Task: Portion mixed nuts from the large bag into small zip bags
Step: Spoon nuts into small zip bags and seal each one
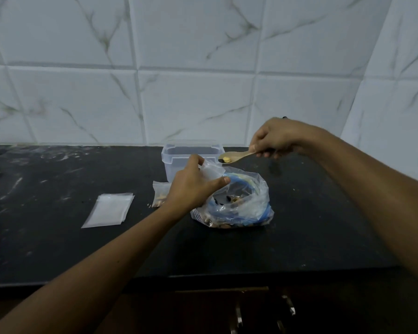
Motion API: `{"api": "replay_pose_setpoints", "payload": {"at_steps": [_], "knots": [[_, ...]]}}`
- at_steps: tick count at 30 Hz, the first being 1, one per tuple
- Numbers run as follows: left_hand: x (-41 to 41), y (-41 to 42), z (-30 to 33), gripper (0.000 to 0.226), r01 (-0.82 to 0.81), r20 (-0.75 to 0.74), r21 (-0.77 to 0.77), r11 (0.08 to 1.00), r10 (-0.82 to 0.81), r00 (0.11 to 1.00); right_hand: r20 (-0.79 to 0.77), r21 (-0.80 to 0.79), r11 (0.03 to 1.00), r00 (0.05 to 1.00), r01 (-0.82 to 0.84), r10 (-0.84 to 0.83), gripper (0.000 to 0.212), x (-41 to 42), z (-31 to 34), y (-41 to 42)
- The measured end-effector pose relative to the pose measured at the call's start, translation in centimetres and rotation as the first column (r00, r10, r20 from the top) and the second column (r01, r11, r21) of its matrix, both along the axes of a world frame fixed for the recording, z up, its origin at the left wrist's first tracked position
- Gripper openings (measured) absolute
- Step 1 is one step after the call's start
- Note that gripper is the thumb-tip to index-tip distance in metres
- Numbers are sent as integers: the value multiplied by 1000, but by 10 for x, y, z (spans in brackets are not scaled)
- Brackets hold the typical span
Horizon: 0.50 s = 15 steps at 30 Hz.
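Note:
The large clear bag with blue print sits open on the black counter, mixed nuts visible at its bottom. My left hand holds a small clear zip bag just above the large bag's mouth. My right hand grips a wooden spoon whose bowl carries a yellow nut and a dark piece, right beside the small bag's opening. A filled small zip bag lies behind my left wrist, partly hidden.
A translucent plastic container stands behind the bags near the tiled wall. A stack of flat small zip bags lies to the left. The black counter ends at a front edge with cabinet handles below.

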<state>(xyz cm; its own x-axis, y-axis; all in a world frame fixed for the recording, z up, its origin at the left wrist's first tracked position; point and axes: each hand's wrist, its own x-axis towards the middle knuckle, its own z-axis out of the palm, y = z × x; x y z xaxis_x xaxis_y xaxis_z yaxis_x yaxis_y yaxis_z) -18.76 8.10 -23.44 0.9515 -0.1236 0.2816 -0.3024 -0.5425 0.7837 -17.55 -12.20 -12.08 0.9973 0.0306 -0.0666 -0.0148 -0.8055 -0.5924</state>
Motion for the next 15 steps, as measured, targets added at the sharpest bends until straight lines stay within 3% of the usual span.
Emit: {"api": "replay_pose_setpoints", "payload": {"at_steps": [3, 5, 8, 10, 12, 15], "knots": [[2, -5, -2, 62, -26, 36, 33, 999, 25, 999, 94, -145, 986, 991, -81, 95, 13, -11, 12, 21], [3, -7, -2, 66, -43, 38, 26, 999, 42, 998, 192, -353, 931, 966, -94, 171, 10, -20, 13, 39], [5, -10, 0, 64, -53, 21, -22, 998, 53, 998, 364, -688, 725, 881, 36, 302, 11, -38, 9, 65], [6, -10, 2, 61, -52, 7, -74, 996, 53, 999, 388, -832, 543, 815, 110, 431, 25, -53, 7, 80], [6, -11, 2, 61, -45, -6, -148, 988, 44, 999, 348, -902, 417, 762, 113, 546, 27, -65, 6, 91], [7, -10, 3, 61, -39, 22, -221, 974, 46, 999, 329, -930, 347, 701, 123, 633, 12, -71, 4, 98]]}}
